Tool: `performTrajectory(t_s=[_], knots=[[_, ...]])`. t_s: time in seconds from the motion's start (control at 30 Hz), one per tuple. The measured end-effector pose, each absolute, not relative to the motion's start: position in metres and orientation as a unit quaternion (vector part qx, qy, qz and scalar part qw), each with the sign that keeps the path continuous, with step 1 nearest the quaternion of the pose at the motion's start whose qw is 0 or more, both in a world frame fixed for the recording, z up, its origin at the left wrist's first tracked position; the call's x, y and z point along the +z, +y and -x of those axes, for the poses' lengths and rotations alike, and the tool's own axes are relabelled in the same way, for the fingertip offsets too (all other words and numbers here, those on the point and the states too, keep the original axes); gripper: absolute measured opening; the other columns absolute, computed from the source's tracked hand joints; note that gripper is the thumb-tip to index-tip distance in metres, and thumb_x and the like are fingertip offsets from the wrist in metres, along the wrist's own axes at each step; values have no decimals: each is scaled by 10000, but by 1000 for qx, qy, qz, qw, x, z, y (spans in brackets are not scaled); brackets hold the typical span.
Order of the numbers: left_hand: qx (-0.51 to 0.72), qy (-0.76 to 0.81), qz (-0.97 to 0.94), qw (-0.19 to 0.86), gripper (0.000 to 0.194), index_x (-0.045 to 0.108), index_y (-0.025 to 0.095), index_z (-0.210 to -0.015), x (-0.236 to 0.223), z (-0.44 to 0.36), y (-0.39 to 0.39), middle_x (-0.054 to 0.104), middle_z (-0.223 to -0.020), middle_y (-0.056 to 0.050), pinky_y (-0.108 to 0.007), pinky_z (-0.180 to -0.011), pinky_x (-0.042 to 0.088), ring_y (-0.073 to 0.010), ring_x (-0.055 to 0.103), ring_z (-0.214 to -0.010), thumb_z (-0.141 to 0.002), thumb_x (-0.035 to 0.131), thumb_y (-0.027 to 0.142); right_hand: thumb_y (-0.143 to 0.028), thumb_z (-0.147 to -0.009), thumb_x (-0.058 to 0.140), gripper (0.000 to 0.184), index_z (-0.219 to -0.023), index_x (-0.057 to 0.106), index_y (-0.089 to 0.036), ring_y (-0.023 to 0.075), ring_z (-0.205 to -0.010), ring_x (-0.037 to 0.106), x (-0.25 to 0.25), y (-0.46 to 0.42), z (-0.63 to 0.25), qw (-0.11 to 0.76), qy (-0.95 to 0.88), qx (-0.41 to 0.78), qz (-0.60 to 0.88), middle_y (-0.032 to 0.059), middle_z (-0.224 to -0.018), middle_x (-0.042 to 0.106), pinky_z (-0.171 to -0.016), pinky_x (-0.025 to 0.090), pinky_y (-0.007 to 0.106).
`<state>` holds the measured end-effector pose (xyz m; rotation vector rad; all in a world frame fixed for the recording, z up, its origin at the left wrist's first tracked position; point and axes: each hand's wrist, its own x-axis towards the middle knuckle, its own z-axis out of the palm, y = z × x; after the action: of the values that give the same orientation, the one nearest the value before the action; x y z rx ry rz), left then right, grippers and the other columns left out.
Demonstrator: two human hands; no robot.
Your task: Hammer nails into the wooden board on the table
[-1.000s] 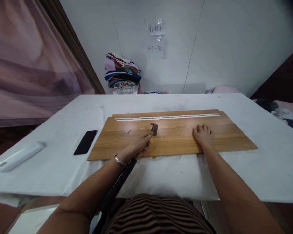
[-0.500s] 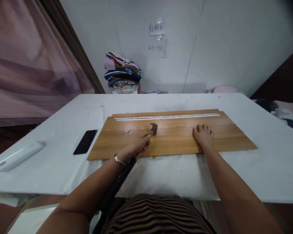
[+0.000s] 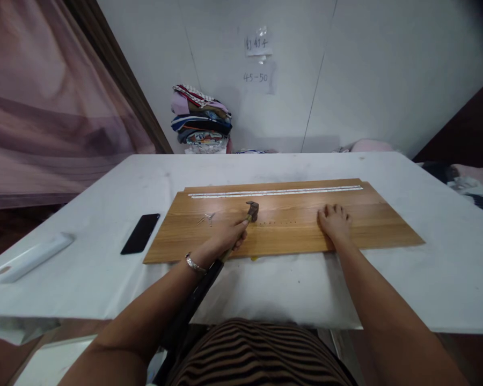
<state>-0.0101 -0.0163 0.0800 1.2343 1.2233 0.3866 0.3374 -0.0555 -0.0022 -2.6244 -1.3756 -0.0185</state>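
My left hand is wrapped around the handle of a claw hammer, whose long black grip runs back under my forearm. The hammer head is over a wooden board, at the left end of a row of small dark nail points; whether it touches the wood I cannot tell. A few loose nails lie on the board, left of my left hand. On the board's right half rests my right hand, fingers spread and holding nothing.
Two white measuring strips run along the board's far side. On the white table are a black phone and a white long-shaped object to the left. Folded clothes are stacked by the wall beyond.
My left hand and the hammer have shifted very slightly left. My right hand stays in place on the board.
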Motion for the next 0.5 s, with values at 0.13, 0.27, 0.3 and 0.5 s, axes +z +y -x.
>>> performTrajectory(t_s=[0.13, 0.27, 0.3, 0.5], knots=[[162, 545, -530, 629, 249, 581, 201, -1016, 80, 8, -15, 497, -610, 61, -187, -394, 305, -65, 380, -391, -1013, 481, 429, -423, -1035, 304, 523, -1347, 621, -149, 357, -1364, 451, -2, -55, -338, 87, -460, -5, 884, 218, -1483, 532, -1088, 341, 538], [170, 532, -531, 637, 228, 592, 205, -1043, 90, 9, -17, 506, -619, 59, -190, -399, 291, -63, 388, -399, -1001, 520, 418, -422, -1035, 310, 519, -1348, 625, -154, 355, -1371, 455, -2, -55, -337, 77, -460, -5, 885, 213, -1492, 532, -1094, 343, 531], [175, 529, -533, 637, 227, 592, 205, -1036, 92, 9, -18, 509, -620, 57, -188, -399, 286, -61, 391, -402, -1000, 528, 420, -424, -1036, 308, 522, -1350, 625, -153, 354, -1377, 452, -1, -55, -337, 75, -460, -3, 884, 215, -1496, 531, -1098, 340, 531], [170, 533, -532, 635, 254, 577, 201, -982, 83, 9, -16, 498, -608, 58, -178, -387, 283, -56, 393, -392, -1004, 516, 446, -436, -1039, 302, 544, -1384, 616, -156, 348, -1408, 423, -3, -55, -338, 80, -456, -2, 886, 215, -1536, 507, -1125, 319, 534]])
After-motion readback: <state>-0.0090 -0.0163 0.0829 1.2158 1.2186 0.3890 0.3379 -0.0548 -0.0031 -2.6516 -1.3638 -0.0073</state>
